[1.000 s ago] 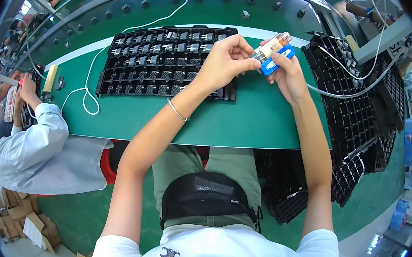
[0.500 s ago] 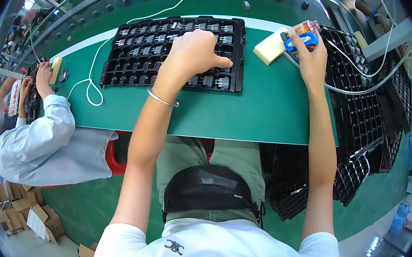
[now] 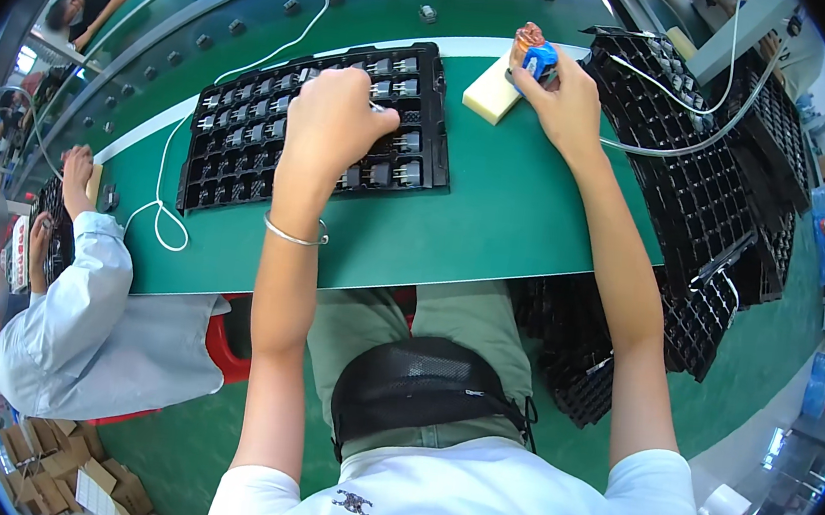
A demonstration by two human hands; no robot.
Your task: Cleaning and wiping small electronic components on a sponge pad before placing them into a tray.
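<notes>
My left hand is over a black compartment tray, its fingers curled and thumb stretched to the right. A small greyish bit shows by the thumb; the fingers hide what it belongs to. In the tray's pockets sit several dark plug adapters with metal pins, while some pockets in the nearer rows hold none. My right hand grips a blue handheld tool with a clear orange end. Below that tool, a pale yellow foam block lies on the green table.
Stacked black trays stand to the right, a white cable arching across them. Another white cord loops beside the tray. Adapters line the green far surface. At the left sits a co-worker in a pale sleeve.
The whole view has shifted and turned, so the table sits further left. My right hand has tilted the blue tool more upright. My left hand remains over the tray, slightly farther left on it.
</notes>
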